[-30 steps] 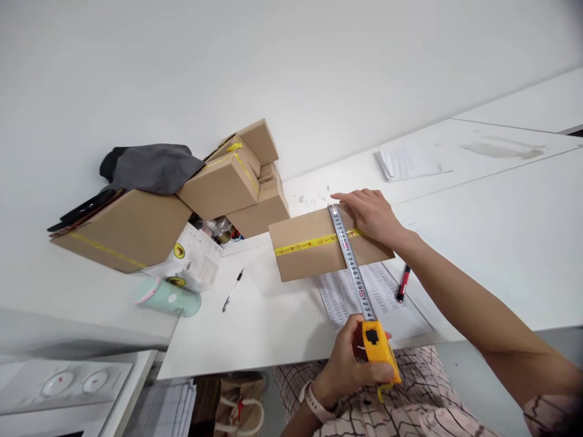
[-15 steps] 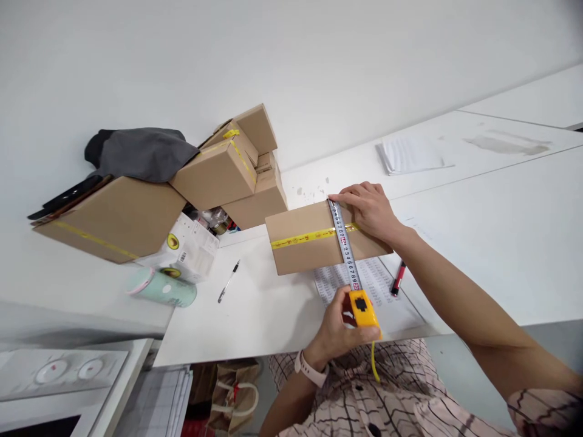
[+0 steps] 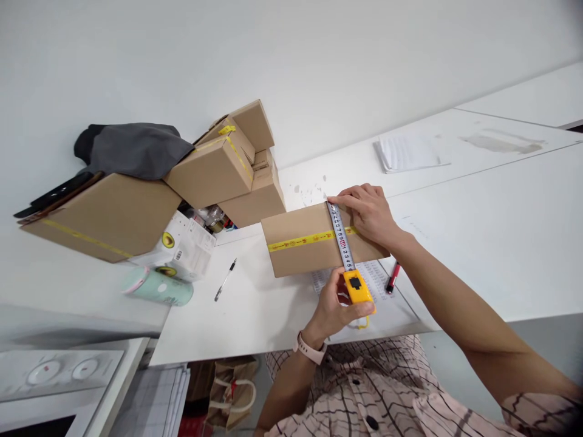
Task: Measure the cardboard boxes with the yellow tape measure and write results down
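Note:
A flat cardboard box [image 3: 300, 246] with a strip of yellow tape lies on the white table [image 3: 478, 243]. Across its right part runs the blade of a yellow tape measure [image 3: 356, 286]. My left hand [image 3: 334, 306] grips the yellow case just off the box's near edge. My right hand [image 3: 368, 211] pinches the blade's end down on the box's far edge, fingers pressed on the cardboard. A printed sheet [image 3: 378, 285] lies under the box's near side, and a red pen [image 3: 392, 277] rests to the right of it.
A pile of cardboard boxes [image 3: 218, 173] with a grey cloth [image 3: 132, 149] stands at the left. A white carton [image 3: 186, 246], a mint green bottle [image 3: 157, 288] and a black pen [image 3: 225, 280] lie beside it. Folded paper [image 3: 405, 153] sits at the far right.
My left hand has brought the yellow case toward the box, so less blade is out. My right hand has stayed on the blade's end at the far edge.

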Tool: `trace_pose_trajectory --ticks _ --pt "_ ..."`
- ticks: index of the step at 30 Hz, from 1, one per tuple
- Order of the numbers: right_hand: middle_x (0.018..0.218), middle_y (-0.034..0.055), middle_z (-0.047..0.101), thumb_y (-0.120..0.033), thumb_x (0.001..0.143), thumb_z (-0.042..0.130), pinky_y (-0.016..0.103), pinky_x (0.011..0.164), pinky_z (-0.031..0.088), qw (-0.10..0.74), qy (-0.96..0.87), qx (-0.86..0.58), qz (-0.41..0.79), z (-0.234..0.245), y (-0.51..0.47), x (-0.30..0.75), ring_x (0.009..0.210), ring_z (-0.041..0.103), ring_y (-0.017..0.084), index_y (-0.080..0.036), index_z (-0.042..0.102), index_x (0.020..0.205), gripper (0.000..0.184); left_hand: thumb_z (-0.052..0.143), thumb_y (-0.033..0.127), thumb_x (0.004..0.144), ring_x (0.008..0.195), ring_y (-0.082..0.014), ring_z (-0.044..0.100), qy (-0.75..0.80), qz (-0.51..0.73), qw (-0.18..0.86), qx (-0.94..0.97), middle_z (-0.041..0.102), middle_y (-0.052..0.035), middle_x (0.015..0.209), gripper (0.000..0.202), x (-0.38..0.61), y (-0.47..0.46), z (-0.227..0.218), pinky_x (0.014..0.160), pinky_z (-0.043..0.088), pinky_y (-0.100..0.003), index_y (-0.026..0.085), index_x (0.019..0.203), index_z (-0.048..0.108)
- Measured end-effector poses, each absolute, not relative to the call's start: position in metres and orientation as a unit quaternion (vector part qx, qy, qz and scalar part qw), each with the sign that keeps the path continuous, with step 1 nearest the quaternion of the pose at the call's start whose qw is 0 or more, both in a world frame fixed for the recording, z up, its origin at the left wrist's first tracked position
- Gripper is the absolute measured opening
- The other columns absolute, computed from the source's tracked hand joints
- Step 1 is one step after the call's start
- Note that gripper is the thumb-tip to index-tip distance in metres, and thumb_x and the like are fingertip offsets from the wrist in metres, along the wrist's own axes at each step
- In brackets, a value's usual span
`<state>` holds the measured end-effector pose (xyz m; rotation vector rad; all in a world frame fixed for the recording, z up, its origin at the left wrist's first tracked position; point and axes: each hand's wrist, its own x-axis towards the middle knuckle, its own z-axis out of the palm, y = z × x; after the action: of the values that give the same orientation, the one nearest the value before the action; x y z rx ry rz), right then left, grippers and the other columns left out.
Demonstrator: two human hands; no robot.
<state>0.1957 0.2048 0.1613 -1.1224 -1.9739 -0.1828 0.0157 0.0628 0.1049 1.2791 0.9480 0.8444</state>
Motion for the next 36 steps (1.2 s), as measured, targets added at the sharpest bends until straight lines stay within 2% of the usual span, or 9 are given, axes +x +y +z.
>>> trace_pose_trajectory --ticks 8,12,16,19,24,29,32,34,36 --pt "0.106 0.0046 0.071 -0.005 0.095 0.037 0.04 0.085 0.034 0.425 -0.782 -0.449 -0.083 0.161 0.199 0.193 0.092 0.053 0.023 -0.031 0.072 0.121 0.051 0.092 0.047 0.063 0.092 -0.019 0.066 0.413 0.365 0.626 0.552 0.068 -0.0054 0.113 0.077 0.014 0.06 0.106 0.077 0.053 -0.029 0.022 0.126 0.055" --pt "0.107 0.0058 0.072 -0.028 0.104 0.042 0.04 0.087 0.034 0.419 -0.774 -0.461 -0.115 0.163 0.187 0.192 0.093 0.053 0.024 -0.027 0.069 0.126 0.034 0.094 0.045 0.058 0.105 -0.0242 0.065 0.383 0.354 0.623 0.583 0.068 -0.0067 0.117 0.083 0.003 0.048 0.099 0.092 0.052 -0.035 0.022 0.128 0.055" --pt "0.112 0.0068 0.072 -0.047 0.101 0.053 0.043 0.094 0.033 0.416 -0.77 -0.462 -0.141 0.155 0.171 0.193 0.098 0.056 0.026 -0.026 0.068 0.123 0.035 0.096 0.04 0.054 0.109 -0.0259 0.062 0.397 0.33 0.612 0.598 0.068 -0.0076 0.118 0.082 -0.015 0.025 0.073 0.1 0.049 -0.039 0.02 0.124 0.057" --pt "0.115 0.0062 0.072 -0.048 0.097 0.059 0.044 0.096 0.032 0.433 -0.761 -0.459 -0.154 0.136 0.157 0.196 0.102 0.057 0.026 -0.027 0.067 0.122 0.033 0.095 0.038 0.055 0.105 -0.0249 0.063 0.416 0.304 0.624 0.587 0.068 -0.0081 0.119 0.083 -0.024 0.01 0.052 0.096 0.051 -0.039 0.02 0.126 0.056" --pt "0.122 0.0072 0.071 -0.038 0.096 0.063 0.044 0.098 0.035 0.437 -0.769 -0.439 -0.159 0.094 0.125 0.198 0.111 0.059 0.027 -0.028 0.065 0.127 0.032 0.096 0.037 0.055 0.108 -0.0249 0.063 0.429 0.298 0.619 0.587 0.068 -0.009 0.124 0.089 -0.029 0.003 0.043 0.098 0.052 -0.039 0.021 0.131 0.053" --pt "0.12 0.0091 0.073 -0.029 0.102 0.049 0.051 0.101 0.04 0.492 -0.723 -0.483 -0.03 0.1 0.082 0.199 0.114 0.063 0.029 -0.029 0.066 0.129 0.032 0.093 0.043 0.059 0.11 -0.0268 0.065 0.445 0.265 0.585 0.624 0.069 -0.009 0.123 0.087 -0.025 0.004 0.051 0.1 0.052 -0.041 0.021 0.133 0.053" --pt "0.102 0.0077 0.074 -0.038 0.103 0.045 0.043 0.081 0.052 0.541 -0.667 -0.488 0.158 0.116 0.06 0.206 0.092 0.068 0.026 -0.029 0.069 0.124 0.033 0.092 0.047 0.058 0.119 -0.033 0.062 0.45 0.229 0.496 0.706 0.067 -0.0114 0.129 0.089 -0.019 0.002 0.057 0.11 0.046 -0.049 0.022 0.136 0.056" --pt "0.086 0.0053 0.072 -0.044 0.102 0.048 0.037 0.067 0.052 0.548 -0.629 -0.489 0.253 0.121 0.05 0.211 0.077 0.067 0.023 -0.028 0.071 0.116 0.031 0.091 0.048 0.061 0.125 -0.0359 0.059 0.43 0.211 0.457 0.749 0.066 -0.0122 0.131 0.087 -0.014 0.001 0.062 0.115 0.042 -0.052 0.023 0.137 0.057" --pt "0.076 0.0033 0.069 -0.046 0.101 0.052 0.034 0.061 0.051 0.545 -0.604 -0.509 0.281 0.12 0.042 0.213 0.07 0.065 0.021 -0.028 0.072 0.109 0.028 0.09 0.046 0.064 0.128 -0.0365 0.058 0.43 0.2 0.451 0.756 0.064 -0.0127 0.134 0.089 -0.011 -0.001 0.067 0.116 0.041 -0.053 0.023 0.142 0.053"
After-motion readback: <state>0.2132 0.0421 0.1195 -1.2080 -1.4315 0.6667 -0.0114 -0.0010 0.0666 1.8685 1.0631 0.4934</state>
